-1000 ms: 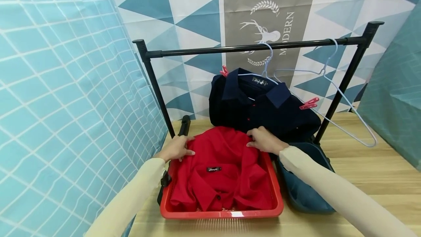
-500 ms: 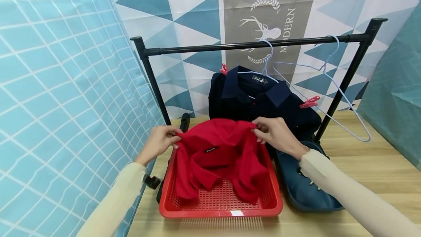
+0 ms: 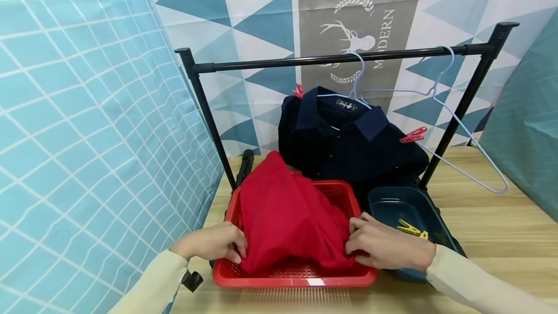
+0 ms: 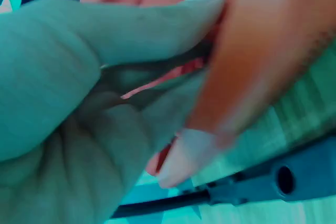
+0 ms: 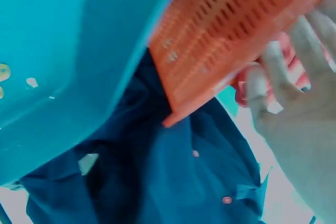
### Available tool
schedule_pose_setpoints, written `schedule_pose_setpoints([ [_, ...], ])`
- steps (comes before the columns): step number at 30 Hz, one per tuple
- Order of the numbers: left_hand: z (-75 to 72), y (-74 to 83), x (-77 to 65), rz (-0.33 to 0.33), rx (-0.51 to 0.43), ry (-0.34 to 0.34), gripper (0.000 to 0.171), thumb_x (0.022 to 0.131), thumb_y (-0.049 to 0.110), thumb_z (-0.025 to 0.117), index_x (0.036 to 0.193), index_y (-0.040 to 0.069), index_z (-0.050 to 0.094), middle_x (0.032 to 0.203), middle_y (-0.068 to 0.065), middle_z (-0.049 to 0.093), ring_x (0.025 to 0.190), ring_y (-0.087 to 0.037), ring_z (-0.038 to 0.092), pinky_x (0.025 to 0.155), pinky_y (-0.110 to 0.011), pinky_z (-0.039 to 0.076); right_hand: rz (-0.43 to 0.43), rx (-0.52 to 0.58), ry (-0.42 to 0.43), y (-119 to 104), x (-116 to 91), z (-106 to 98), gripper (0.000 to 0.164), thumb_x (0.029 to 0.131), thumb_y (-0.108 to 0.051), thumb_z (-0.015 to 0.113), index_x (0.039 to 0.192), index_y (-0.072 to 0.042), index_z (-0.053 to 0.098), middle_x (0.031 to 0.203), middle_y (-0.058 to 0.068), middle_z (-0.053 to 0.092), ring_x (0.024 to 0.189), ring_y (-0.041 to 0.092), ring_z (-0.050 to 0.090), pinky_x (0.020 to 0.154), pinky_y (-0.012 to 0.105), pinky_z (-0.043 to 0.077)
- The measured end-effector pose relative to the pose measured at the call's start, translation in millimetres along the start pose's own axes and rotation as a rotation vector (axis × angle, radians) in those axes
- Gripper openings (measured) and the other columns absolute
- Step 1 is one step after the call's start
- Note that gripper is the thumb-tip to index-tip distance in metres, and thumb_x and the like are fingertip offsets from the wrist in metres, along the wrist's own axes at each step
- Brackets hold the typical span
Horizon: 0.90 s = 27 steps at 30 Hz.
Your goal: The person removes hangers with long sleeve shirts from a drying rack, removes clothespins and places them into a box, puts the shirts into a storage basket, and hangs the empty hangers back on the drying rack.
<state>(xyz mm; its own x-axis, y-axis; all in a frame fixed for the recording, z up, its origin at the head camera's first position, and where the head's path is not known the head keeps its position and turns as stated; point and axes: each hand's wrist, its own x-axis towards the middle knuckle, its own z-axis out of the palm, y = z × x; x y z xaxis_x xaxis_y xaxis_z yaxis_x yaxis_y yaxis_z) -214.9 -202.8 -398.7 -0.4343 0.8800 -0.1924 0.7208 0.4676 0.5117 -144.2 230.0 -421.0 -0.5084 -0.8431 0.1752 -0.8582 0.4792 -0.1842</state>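
Note:
A red shirt [image 3: 287, 227] lies bunched in the red plastic basket [image 3: 257, 282], its plain cloth uppermost and its collar out of sight. At the basket's left side my left hand [image 3: 218, 242] pinches the shirt's near left edge. My right hand [image 3: 385, 242] holds the near right edge by the basket's right rim, with curled fingers. In the left wrist view, thumb and fingers of the left hand [image 4: 126, 77] close toward a strip of red cloth, beside the blurred basket wall [image 4: 231, 77]. The right wrist view shows the right hand [image 5: 299, 93] at red cloth beyond the basket wall [image 5: 226, 19].
Behind the basket stands a black rack [image 3: 279, 63]. From it hang a navy shirt [image 3: 344, 149] on a hanger, with red clothespins [image 3: 414, 134], and a bare light-blue hanger [image 3: 468, 134]. A dark blue tray [image 3: 392, 202] holding a yellow clothespin [image 3: 410, 228] stands at the right.
Both hands first lift the red shirt's far edge, then bring it toward the basket's front. The collar and label no longer show, and bare basket appears at the back right.

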Motion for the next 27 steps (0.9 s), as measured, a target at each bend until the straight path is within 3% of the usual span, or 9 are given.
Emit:
schedule_pose_setpoints([
  [3, -6.4, -3.2, 4.5, -0.001, -0.055, 0.002, 0.007, 0.096, 0.014, 0.073, 0.099, 0.014, 0.079, 0.090, 0.010, 0.072, 0.078, -0.002, 0.065, 0.071, -0.022, 0.055, 0.038, 0.085, -0.084, 3.2, 5.9, -8.0, 0.011, 0.094, -0.024, 0.077, 0.101, -0.033, 0.077, 0.094, -0.027, 0.066, 0.091, 0.001, 0.044, 0.084, 0.033, 0.035],
  [6, -18.3, -11.3, 6.7, -0.075, -0.124, 0.142, 0.008, 0.100, 0.019, 0.070, 0.101, 0.016, 0.077, 0.082, 0.005, 0.070, 0.065, -0.010, 0.065, 0.062, -0.027, 0.055, 0.115, 0.197, -0.089, 14.1, 17.5, -20.0, 0.008, 0.099, -0.022, 0.071, 0.099, -0.028, 0.077, 0.088, -0.025, 0.064, 0.082, -0.002, 0.049, 0.078, 0.029, 0.043],
  [10, -33.6, -21.3, 20.3, -0.240, -0.062, 0.375, 0.027, 0.099, 0.034, 0.071, 0.114, 0.011, 0.073, 0.081, 0.001, 0.068, 0.062, -0.013, 0.062, 0.065, -0.032, 0.054, 0.296, 0.234, 0.104, 33.3, 47.2, -29.8, 0.009, 0.101, -0.022, 0.069, 0.097, -0.016, 0.075, 0.076, -0.015, 0.063, 0.061, 0.000, 0.050, 0.057, 0.024, 0.046],
  [12, -38.6, -24.5, 32.5, -0.332, -0.069, 0.401, 0.049, 0.097, 0.041, 0.071, 0.130, 0.005, 0.065, 0.081, -0.002, 0.067, 0.063, -0.014, 0.061, 0.066, -0.034, 0.054, 0.425, 0.224, 0.188, 41.4, 64.9, -30.5, 0.020, 0.100, -0.028, 0.070, 0.106, -0.009, 0.075, 0.080, -0.007, 0.067, 0.063, 0.004, 0.056, 0.060, 0.026, 0.049],
  [15, -38.3, -25.1, 52.0, -0.452, -0.161, 0.338, 0.082, 0.094, 0.049, 0.073, 0.152, 0.000, 0.043, 0.080, -0.007, 0.067, 0.064, -0.018, 0.064, 0.065, -0.035, 0.055, 0.574, 0.248, 0.192, 50.0, 87.0, -26.7, 0.053, 0.097, -0.042, 0.071, 0.129, 0.000, 0.066, 0.103, 0.006, 0.074, 0.083, 0.013, 0.067, 0.075, 0.034, 0.056],
  [17, -33.1, -23.8, 62.0, -0.484, -0.246, 0.272, 0.097, 0.092, 0.048, 0.076, 0.159, -0.001, 0.027, 0.077, -0.009, 0.066, 0.060, -0.021, 0.064, 0.059, -0.035, 0.055, 0.603, 0.286, 0.147, 52.5, 97.1, -22.3, 0.068, 0.094, -0.043, 0.075, 0.139, 0.005, 0.057, 0.109, 0.012, 0.074, 0.090, 0.019, 0.070, 0.082, 0.038, 0.056],
  [20, -24.0, -17.6, 70.5, -0.479, -0.273, 0.203, 0.107, 0.088, 0.040, 0.082, 0.162, -0.001, 0.017, 0.070, -0.006, 0.062, 0.054, -0.019, 0.059, 0.060, -0.031, 0.052, 0.559, 0.313, 0.105, 50.4, 103.8, -18.1, 0.060, 0.092, -0.030, 0.080, 0.139, 0.003, 0.060, 0.107, 0.008, 0.074, 0.087, 0.016, 0.067, 0.081, 0.034, 0.055],
  [24, -20.3, -6.3, 72.4, -0.420, -0.199, 0.106, 0.093, 0.086, 0.021, 0.084, 0.159, 0.000, 0.031, 0.064, -0.002, 0.056, 0.055, -0.013, 0.050, 0.064, -0.027, 0.047, 0.443, 0.312, 0.149, 41.6, 97.6, -24.1, 0.034, 0.091, -0.009, 0.078, 0.125, -0.007, 0.073, 0.102, 0.001, 0.072, 0.066, 0.007, 0.053, 0.064, 0.025, 0.047],
  [27, -23.3, 1.5, 63.9, -0.272, -0.066, 0.044, 0.060, 0.089, 0.012, 0.080, 0.144, 0.004, 0.058, 0.067, 0.003, 0.056, 0.059, -0.008, 0.046, 0.063, -0.023, 0.043, 0.319, 0.301, 0.193, 32.2, 84.9, -34.5, 0.029, 0.093, -0.003, 0.074, 0.121, -0.011, 0.076, 0.107, -0.001, 0.071, 0.070, 0.007, 0.054, 0.066, 0.024, 0.048],
])
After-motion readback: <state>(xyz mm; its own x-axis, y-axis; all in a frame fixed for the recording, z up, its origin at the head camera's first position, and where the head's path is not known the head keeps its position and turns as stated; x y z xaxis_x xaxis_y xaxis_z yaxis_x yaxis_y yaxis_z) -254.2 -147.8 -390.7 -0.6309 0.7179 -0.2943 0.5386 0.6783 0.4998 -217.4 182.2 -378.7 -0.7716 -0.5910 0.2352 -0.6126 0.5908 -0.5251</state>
